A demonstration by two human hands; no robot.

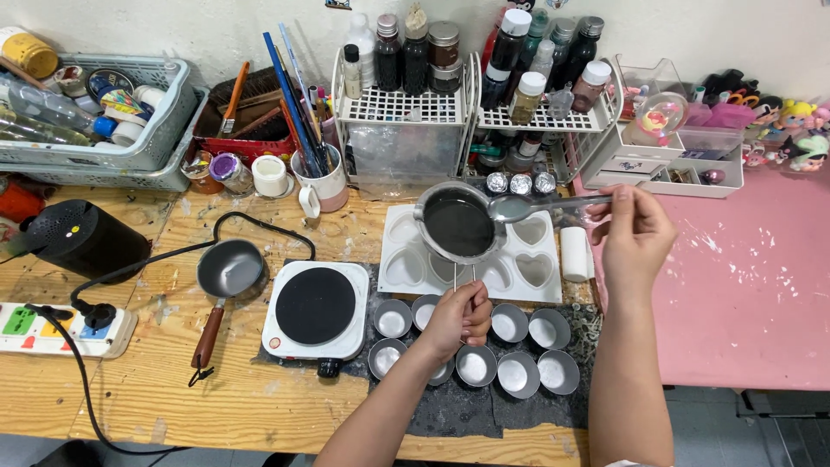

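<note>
While the left hand [460,316] clenches the handle of the pot [458,225] of dark liquid above the white heart mould [527,259] and the right hand [635,233] pinches a spoon [519,207] at its rim, a tilt could spill liquid onto the tabletop [216,389].

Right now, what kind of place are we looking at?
Likely a home craft bench for wax or resin casting: a white heart-shaped mould tray, a small electric hotplate, and racks of dye bottles. The left hand holds a small melting pot.
</note>
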